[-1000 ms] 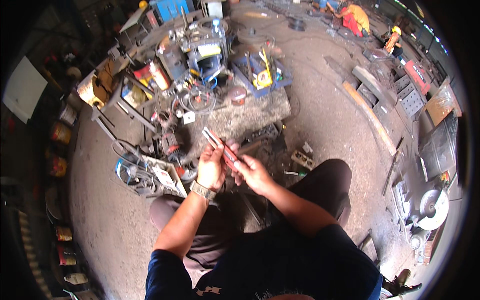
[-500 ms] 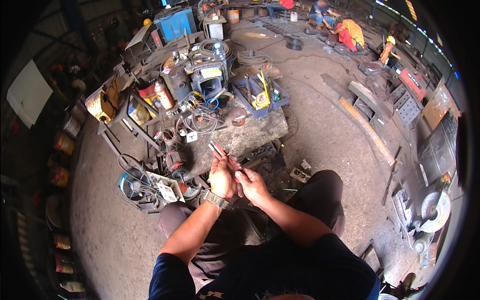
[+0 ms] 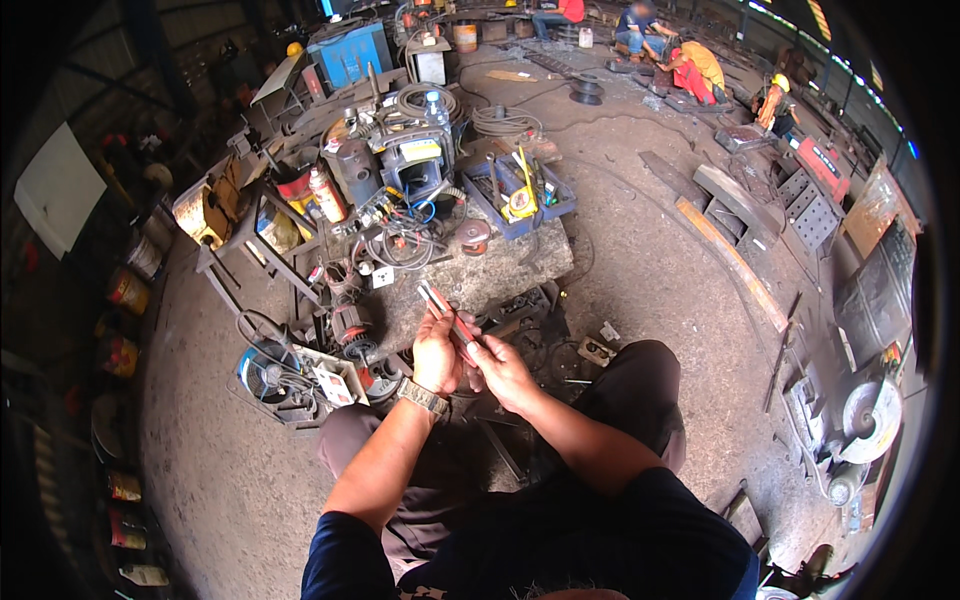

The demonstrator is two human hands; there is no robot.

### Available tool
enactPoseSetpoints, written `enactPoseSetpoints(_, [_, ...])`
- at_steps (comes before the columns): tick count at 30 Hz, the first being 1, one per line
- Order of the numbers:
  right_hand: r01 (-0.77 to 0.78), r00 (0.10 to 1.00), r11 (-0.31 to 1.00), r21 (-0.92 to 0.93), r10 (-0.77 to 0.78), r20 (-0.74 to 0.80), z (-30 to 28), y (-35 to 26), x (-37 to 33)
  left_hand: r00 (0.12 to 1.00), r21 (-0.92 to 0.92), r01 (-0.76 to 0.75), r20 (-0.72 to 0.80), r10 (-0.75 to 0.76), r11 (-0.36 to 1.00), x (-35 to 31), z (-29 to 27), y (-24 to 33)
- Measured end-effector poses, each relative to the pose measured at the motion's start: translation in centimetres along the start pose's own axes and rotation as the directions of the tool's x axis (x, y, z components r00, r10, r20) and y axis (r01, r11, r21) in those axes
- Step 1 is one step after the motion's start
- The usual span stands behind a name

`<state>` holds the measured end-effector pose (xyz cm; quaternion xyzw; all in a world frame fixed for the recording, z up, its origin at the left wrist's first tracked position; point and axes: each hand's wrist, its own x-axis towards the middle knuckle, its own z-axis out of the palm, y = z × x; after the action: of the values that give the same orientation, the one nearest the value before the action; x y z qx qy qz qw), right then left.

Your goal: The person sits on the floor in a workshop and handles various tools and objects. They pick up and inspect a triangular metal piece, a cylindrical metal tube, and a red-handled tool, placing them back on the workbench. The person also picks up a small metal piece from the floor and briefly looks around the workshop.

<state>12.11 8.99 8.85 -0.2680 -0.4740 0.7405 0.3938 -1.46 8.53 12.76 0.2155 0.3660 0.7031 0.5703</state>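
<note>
A slim red tool with a pale, silvery end [image 3: 432,296] slants between my hands, above the near edge of the worktable. My left hand [image 3: 437,358], with a watch on its wrist, is wrapped round it, the silvery end sticking out past the fingers. From the right, my right hand [image 3: 506,372] grips the lower part with fingers and thumb. Most of that lower part is hidden by my fingers, so its exact kind cannot be made out. Ahead lies the worktable's bare stone-like top [image 3: 500,280], with a reddish disc [image 3: 473,236] on it.
A blue tool tray [image 3: 540,215] with a yellow tape measure [image 3: 521,203] sits on the far right of the table. Cables [image 3: 400,245], a spray can [image 3: 326,194] and a power tool [image 3: 350,318] crowd its left. A cut-off saw [image 3: 862,420] stands right. Co-workers [image 3: 700,70] crouch far off.
My hands and the red tool stay nearly in place, with only a slight shift in the grip. The view has tilted a little.
</note>
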Motion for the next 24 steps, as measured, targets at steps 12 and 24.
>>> enactPoseSetpoints(12, [-0.028,1.0,0.992,0.12,0.026,0.013,0.6,-0.8,-0.8,0.998,-0.021,0.065,0.027,-0.065,0.998,-0.5,-0.3,-0.2])
enactPoseSetpoints(24, [-0.075,0.996,0.995,0.064,0.078,-0.04,1.1,0.8,-1.2,0.993,-0.008,0.102,-0.061,-0.103,0.995,-0.8,-0.6,-0.8])
